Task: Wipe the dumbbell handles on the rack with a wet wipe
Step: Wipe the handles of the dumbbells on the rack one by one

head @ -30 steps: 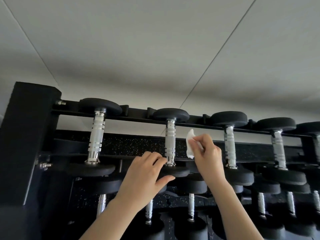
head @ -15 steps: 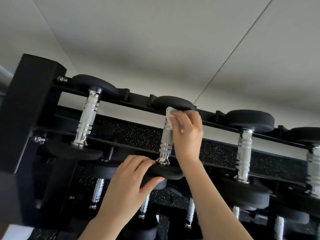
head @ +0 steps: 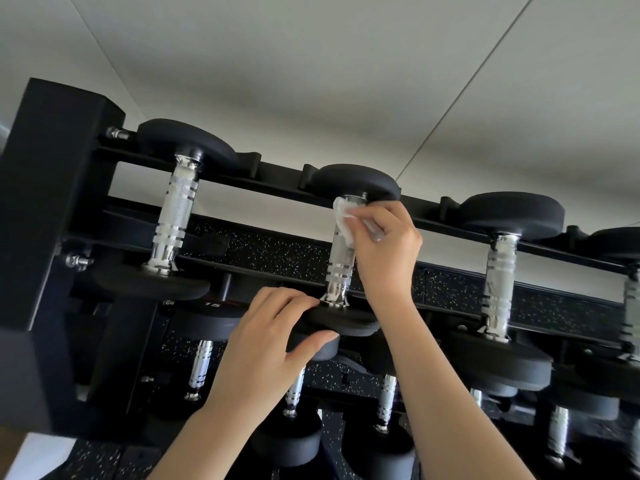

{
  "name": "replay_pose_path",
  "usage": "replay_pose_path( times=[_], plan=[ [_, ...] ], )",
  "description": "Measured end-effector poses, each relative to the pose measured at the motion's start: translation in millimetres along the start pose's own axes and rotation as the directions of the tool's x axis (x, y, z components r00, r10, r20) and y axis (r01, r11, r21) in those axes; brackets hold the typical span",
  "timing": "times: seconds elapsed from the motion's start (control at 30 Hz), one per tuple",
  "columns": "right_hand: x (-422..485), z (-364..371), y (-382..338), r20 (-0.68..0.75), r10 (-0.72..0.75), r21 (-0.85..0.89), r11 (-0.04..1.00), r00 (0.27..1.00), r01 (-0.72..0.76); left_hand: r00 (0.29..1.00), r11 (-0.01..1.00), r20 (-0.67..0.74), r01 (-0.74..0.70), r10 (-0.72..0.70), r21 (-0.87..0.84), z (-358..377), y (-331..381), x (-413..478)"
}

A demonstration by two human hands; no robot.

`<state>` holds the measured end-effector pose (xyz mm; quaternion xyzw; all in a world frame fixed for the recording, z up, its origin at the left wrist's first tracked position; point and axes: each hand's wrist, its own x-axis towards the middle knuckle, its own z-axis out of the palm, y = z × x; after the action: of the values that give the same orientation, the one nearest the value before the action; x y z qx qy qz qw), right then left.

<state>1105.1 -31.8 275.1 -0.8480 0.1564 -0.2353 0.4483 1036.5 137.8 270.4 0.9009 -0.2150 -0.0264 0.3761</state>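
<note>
My right hand pinches the wipe against the top of the handle, while my left hand grips the weight beneath it, so I should wrap tight and stroke down evenly.

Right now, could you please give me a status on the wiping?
Right hand presses wet wipe on second handle, near top. Left hand grips its lower head. Nothing blocking.

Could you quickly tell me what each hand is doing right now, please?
Left hand: grips the second dumbbell's near head.
Right hand: holds the wet wipe against its handle.
</note>
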Motion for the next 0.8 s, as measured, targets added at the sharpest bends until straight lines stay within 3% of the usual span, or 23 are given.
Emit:
replay_pose_path(
  times=[0.27, 0.5, 0.63, 0.8],
  plan=[
    [-36, -24, 0, 0.261, 0.036, -0.060, 0.998, 0.965, -0.021, 0.999, 0.993, -0.013, 0.028, -0.030, -0.114, -3, -8, 0],
    [-43, -45, -6, 0.479, 0.225, -0.158, 0.973, 0.848, -0.170, 0.999, 0.990, -0.034, 0.037, -0.042, -0.136, 0, -8, 0],
    [-39, -53, -5, 0.506, 0.334, -0.203, 0.942, 0.795, -0.267, 0.998, 0.991, -0.045, 0.033, -0.040, -0.129, -1, -8, 0],
    [-47, -52, -1, 0.410, 0.397, -0.143, 0.917, 0.821, -0.372, 0.999, 0.991, -0.038, 0.029, -0.034, -0.127, -1, -10, 1]
  ],
)
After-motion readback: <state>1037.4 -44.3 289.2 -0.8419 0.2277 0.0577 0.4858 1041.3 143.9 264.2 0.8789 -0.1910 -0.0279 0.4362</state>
